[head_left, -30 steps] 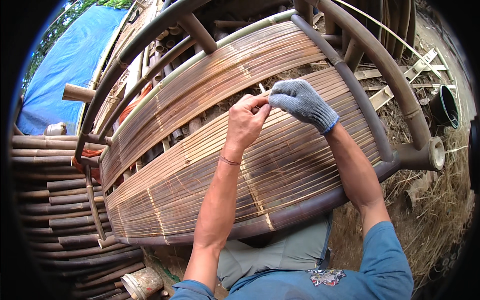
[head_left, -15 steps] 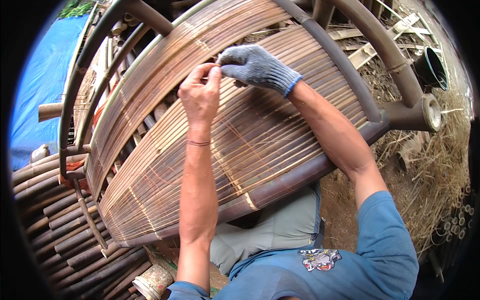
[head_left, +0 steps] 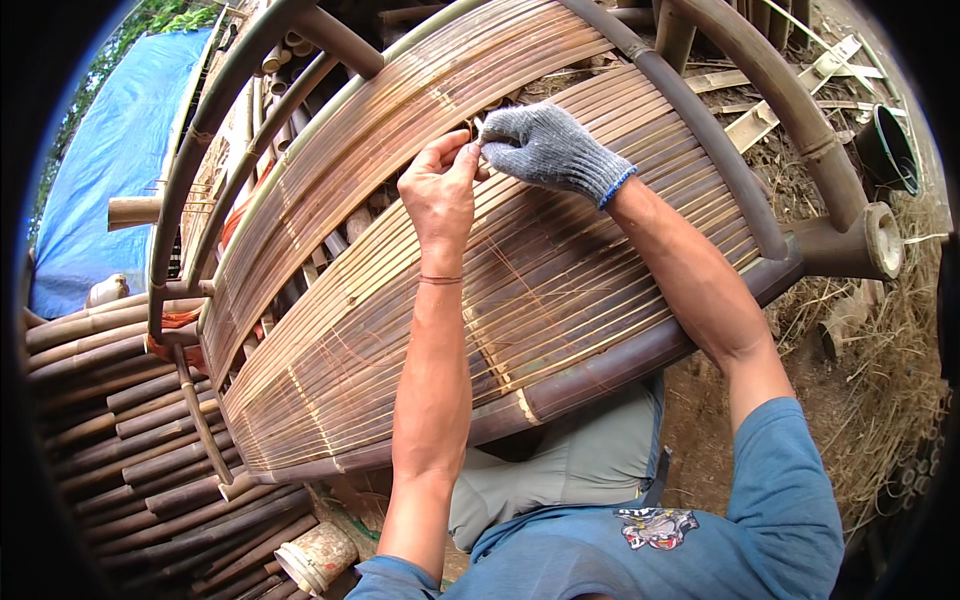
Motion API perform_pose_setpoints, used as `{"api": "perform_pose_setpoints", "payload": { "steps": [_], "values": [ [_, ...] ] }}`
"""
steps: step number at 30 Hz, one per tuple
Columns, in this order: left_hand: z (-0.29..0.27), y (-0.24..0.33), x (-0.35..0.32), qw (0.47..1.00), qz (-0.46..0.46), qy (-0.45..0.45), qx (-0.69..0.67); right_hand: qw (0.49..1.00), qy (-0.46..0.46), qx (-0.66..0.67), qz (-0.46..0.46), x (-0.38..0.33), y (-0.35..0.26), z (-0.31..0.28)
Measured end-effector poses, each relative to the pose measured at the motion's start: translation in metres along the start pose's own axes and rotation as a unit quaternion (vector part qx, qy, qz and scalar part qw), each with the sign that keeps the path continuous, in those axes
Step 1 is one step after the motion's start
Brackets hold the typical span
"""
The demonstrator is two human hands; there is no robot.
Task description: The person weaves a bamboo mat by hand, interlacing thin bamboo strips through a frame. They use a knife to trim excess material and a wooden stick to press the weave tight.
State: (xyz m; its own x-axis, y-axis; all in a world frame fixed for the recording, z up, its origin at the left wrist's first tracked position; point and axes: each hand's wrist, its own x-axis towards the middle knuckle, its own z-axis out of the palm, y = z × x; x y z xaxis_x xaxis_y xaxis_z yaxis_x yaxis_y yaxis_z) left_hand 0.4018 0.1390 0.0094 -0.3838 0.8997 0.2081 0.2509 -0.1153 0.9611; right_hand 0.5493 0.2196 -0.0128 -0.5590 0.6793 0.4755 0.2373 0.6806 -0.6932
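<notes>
Arms [head_left: 432, 390] hide part of the bamboo bench [head_left: 565, 275]; the view's top cuts it off. Its long side runs lower left to upper right, below the bare left hand [head_left: 443, 198] and gloved right hand [head_left: 552, 150]. The left pinches, the right curls closed; anything between is too small to tell.

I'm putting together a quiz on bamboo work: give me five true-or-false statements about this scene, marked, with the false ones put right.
1. The left hand and right hand are close together above the slats. True.
2. Both hands are gloved. False: only the right hand wears a glove; the left is bare.
3. A thin band circles the left wrist. True.
4. The tarp at the upper left is red. False: it is blue.
5. A dark, open container shows near the right edge. True.
</notes>
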Motion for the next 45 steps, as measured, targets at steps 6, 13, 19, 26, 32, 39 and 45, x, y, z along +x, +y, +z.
{"api": "perform_pose_setpoints", "payload": {
  "steps": [6, 13, 19, 26, 32, 39, 45],
  "values": [
    [-0.002, -0.011, -0.002, 0.997, 0.045, 0.007, 0.058, 0.999, 0.018, -0.04, -0.002, 0.0, -0.004, 0.0],
    [-0.023, 0.006, -0.007, 0.963, -0.164, -0.122, -0.178, 0.992, 0.097, -0.046, -0.059, -0.004, -0.006, -0.007],
    [-0.03, -0.001, -0.005, 0.938, -0.206, -0.081, -0.268, 0.993, 0.028, -0.025, -0.11, -0.002, -0.009, -0.003],
    [-0.026, 0.002, -0.009, 0.964, -0.194, -0.053, -0.177, 0.99, 0.089, -0.064, -0.092, -0.001, -0.013, -0.005],
    [-0.057, -0.003, 0.001, 0.886, -0.309, -0.139, -0.317, 0.996, 0.011, -0.088, -0.017, -0.001, -0.008, -0.01],
    [-0.011, 0.007, -0.009, 0.998, 0.006, -0.059, 0.037, 1.0, 0.002, 0.013, -0.028, -0.002, -0.016, -0.021],
    [-0.009, 0.006, -0.01, 0.988, 0.085, -0.042, 0.122, 0.983, 0.056, 0.175, 0.024, 0.001, -0.015, -0.019]
  ]
}}
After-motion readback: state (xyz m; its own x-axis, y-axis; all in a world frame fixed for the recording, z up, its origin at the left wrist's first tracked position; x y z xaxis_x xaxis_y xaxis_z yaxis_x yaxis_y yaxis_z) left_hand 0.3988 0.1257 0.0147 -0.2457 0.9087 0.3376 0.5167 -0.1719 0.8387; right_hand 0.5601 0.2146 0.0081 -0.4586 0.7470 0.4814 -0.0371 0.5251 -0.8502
